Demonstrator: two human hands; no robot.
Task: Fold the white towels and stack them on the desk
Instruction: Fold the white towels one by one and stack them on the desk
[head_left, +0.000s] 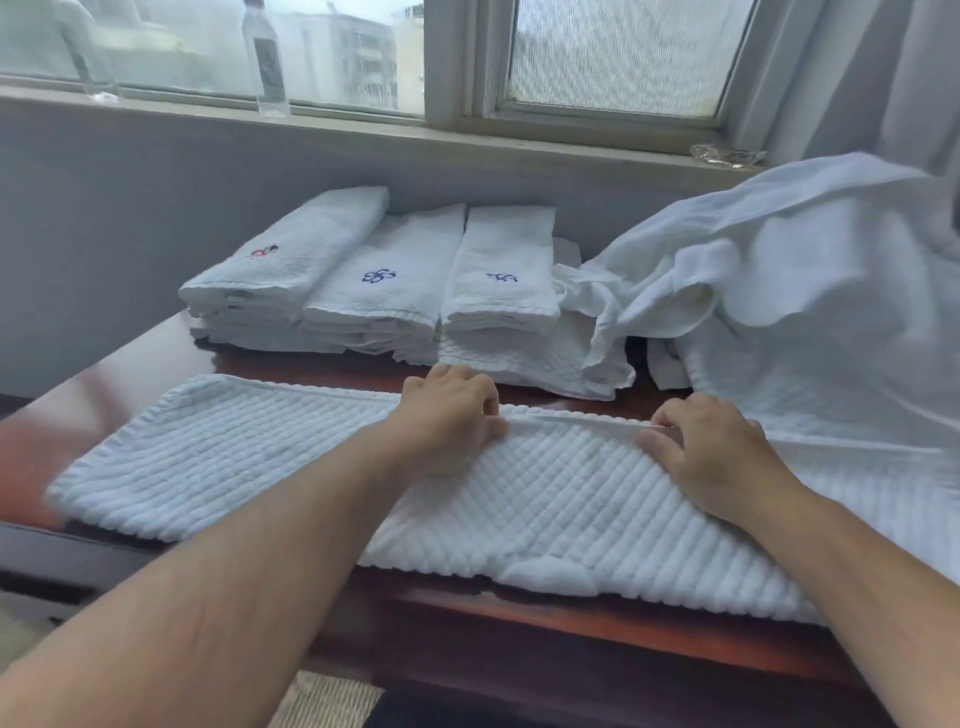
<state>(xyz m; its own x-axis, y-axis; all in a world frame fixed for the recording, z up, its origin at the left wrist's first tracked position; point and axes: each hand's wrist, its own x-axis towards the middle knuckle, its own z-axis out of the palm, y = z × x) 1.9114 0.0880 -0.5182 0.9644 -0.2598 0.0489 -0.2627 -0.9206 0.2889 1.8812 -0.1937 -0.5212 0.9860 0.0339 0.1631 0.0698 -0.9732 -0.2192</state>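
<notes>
Pinching the far hem of the towel (249, 457) in left hand (449, 410) and right hand (711, 447), we judge it light and limp. We should grip near corners.

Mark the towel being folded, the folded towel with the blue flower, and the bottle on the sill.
towel being folded (561, 493): head view, middle of its quilted top.
folded towel with the blue flower (382, 275): head view, top face at the embroidery.
bottle (266, 57): head view, its label.

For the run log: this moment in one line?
left hand, right hand: pinching towel far edge | folded stacks: behind | loose pile: right
</notes>
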